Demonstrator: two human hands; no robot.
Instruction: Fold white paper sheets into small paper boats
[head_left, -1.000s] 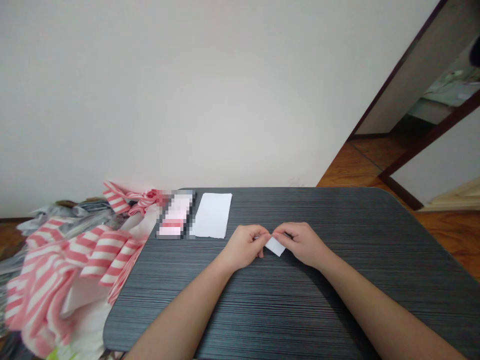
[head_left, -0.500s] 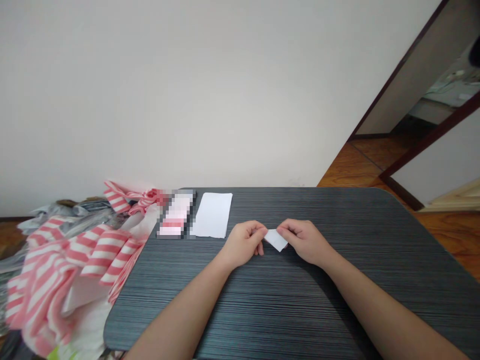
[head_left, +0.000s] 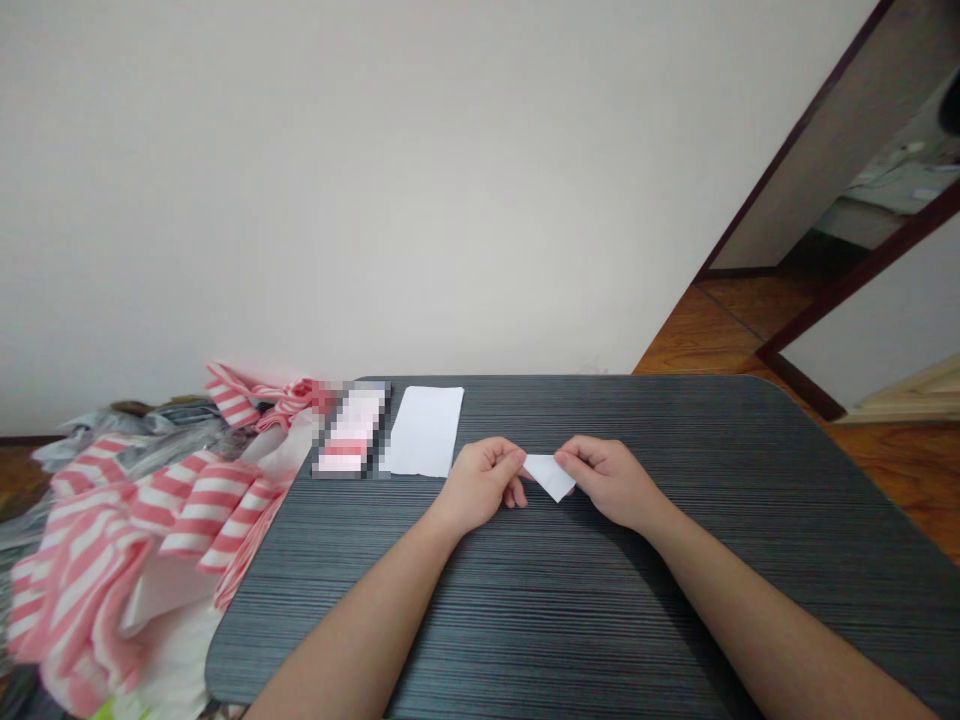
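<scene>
While a small white paper piece (head_left: 550, 477), apparently folded, is pinched b/w left hand (head_left: 480, 487) and right hand (head_left: 609, 483) at mid-table, a flat white sheet (head_left: 426, 431) is left unfolded at far edge of dark ribbed table (head_left: 675, 420), w/ pink-striped cloth (head_left: 150, 530) heaped off its left side.

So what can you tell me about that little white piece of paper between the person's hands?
The small white piece of paper looks thin and matte, and roughly triangular, with one point aimed toward the person. Whether it is folded is hard to tell. The fingers of the left hand pinch its left corner, the right hand grips its right side, and it sits over the dark striped tabletop.
</scene>
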